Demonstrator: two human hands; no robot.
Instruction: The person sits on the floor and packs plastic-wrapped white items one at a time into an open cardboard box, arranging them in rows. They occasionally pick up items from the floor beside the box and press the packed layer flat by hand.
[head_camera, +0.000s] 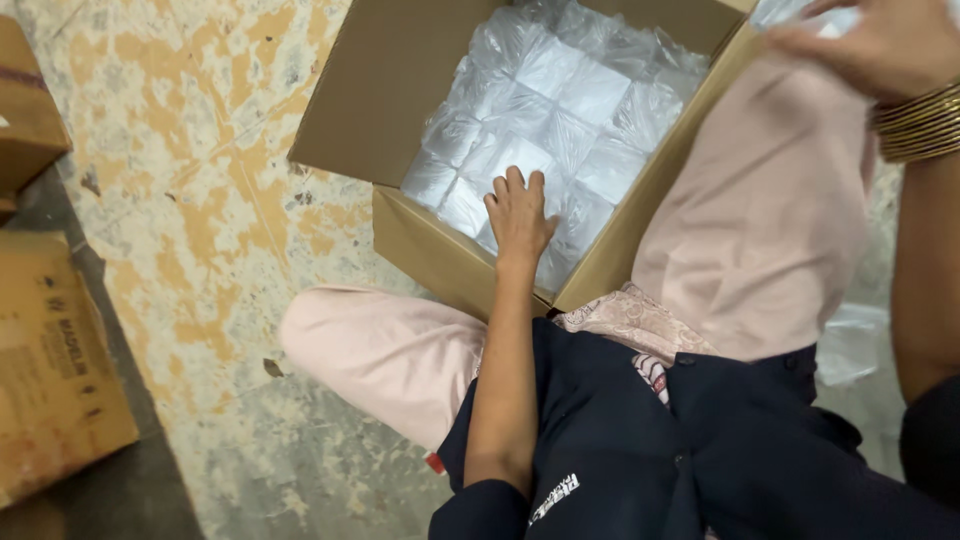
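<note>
An open brown cardboard box (400, 70) stands on the floor in front of me, filled with several clear plastic-wrapped packets (560, 110) laid in rows. My left hand (518, 212) lies flat, fingers apart, on the packets at the box's near edge. My right hand (870, 45), with gold bangles on the wrist, is raised at the upper right above my knee and closes on a clear plastic packet (800, 12) that is mostly cut off by the frame's top edge.
I sit on a worn, mottled yellow-grey floor (200, 200) with my legs in pale pink trousers (770, 200) on either side of the box. Two other cardboard boxes (50, 360) stand at the left edge. More clear plastic (850, 340) lies by my right leg.
</note>
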